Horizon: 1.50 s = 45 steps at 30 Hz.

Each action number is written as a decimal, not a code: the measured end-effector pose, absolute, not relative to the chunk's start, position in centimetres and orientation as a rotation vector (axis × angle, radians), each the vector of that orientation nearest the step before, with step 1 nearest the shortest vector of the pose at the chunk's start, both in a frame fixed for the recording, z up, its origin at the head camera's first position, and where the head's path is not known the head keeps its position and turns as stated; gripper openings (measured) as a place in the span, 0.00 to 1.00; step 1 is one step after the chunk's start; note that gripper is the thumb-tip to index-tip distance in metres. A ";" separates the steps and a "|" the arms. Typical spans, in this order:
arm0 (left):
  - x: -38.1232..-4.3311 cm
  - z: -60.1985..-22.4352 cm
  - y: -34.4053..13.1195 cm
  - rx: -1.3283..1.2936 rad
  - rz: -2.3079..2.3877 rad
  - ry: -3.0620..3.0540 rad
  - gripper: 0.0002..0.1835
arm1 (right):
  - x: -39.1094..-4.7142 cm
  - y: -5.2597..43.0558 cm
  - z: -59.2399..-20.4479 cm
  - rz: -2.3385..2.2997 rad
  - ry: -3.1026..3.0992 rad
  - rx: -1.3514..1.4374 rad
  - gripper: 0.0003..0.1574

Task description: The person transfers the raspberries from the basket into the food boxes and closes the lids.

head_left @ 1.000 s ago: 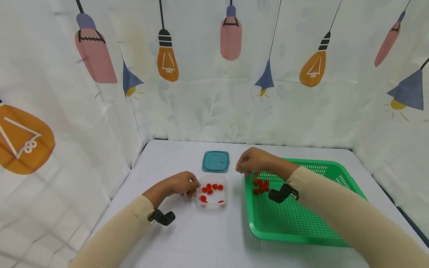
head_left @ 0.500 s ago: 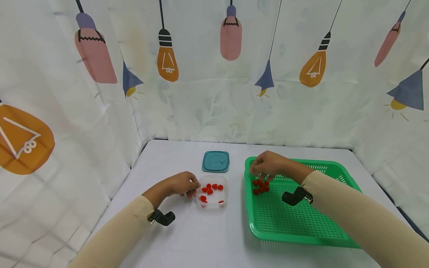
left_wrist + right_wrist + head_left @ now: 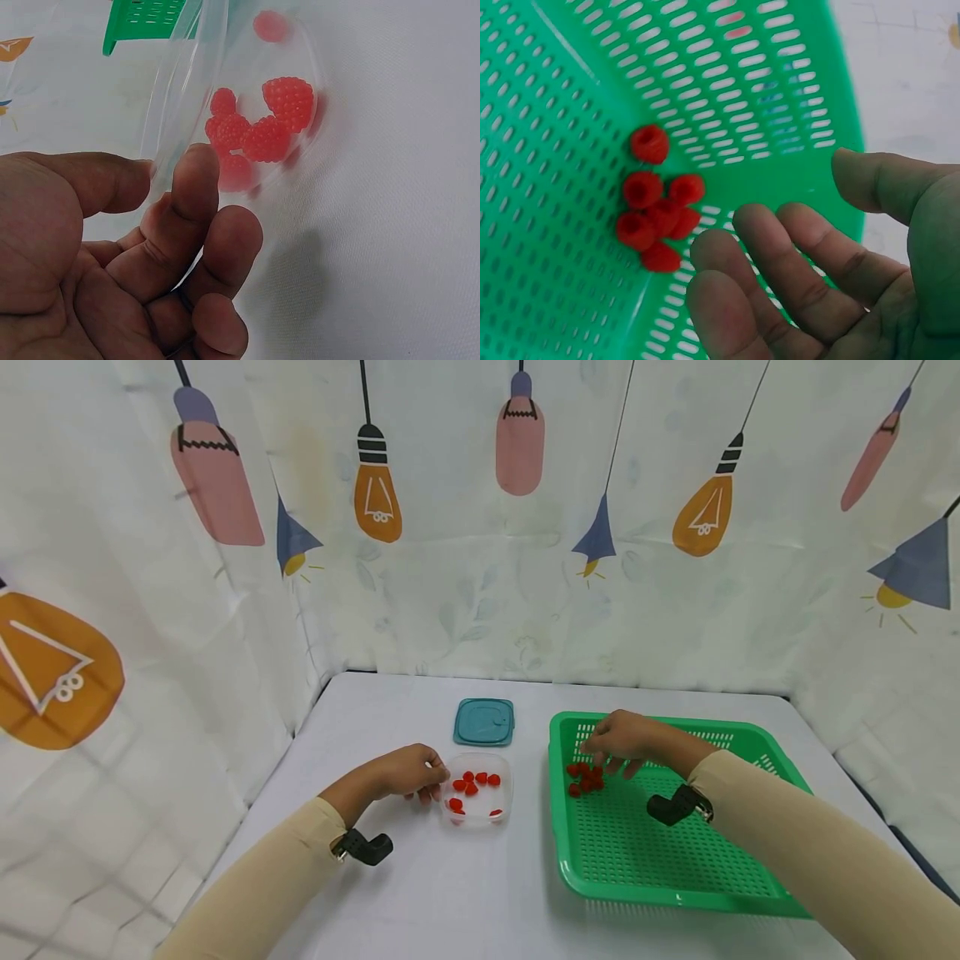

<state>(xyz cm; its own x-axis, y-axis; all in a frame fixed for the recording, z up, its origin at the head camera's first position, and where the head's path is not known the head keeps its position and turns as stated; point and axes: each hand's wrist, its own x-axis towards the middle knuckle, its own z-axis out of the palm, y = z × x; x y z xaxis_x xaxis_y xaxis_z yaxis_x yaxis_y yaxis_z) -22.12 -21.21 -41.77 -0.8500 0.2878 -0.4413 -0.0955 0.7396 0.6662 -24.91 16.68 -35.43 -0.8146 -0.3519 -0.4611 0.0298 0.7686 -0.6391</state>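
Note:
My left hand (image 3: 411,774) pinches the left rim of a clear plastic container (image 3: 478,810) between thumb and fingertips. Several red raspberries (image 3: 266,139) lie inside it, seen through the wall in the left wrist view. Over the far left part of a green perforated basket (image 3: 660,894), my right hand (image 3: 628,742) hovers with nothing in its grasp. Its fingers (image 3: 754,274) are loosely spread in the right wrist view. Beside the fingertips, several more raspberries (image 3: 660,216) sit clustered in the basket's corner.
A teal lid (image 3: 483,722) lies flat on the white-covered table (image 3: 405,877), behind the container. The basket takes up the table's right side. Fabric printed with lamps (image 3: 480,602) surrounds the table at the back and sides.
My right hand has moved right and down, from above the basket's far left rim to the raspberries within, its fingers loosening. The left hand stays on the container.

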 end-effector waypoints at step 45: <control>-22.2 -41.9 -21.1 0.134 0.970 2.408 0.08 | -24.6 18.0 -40.5 -0.615 2.468 -0.079 0.21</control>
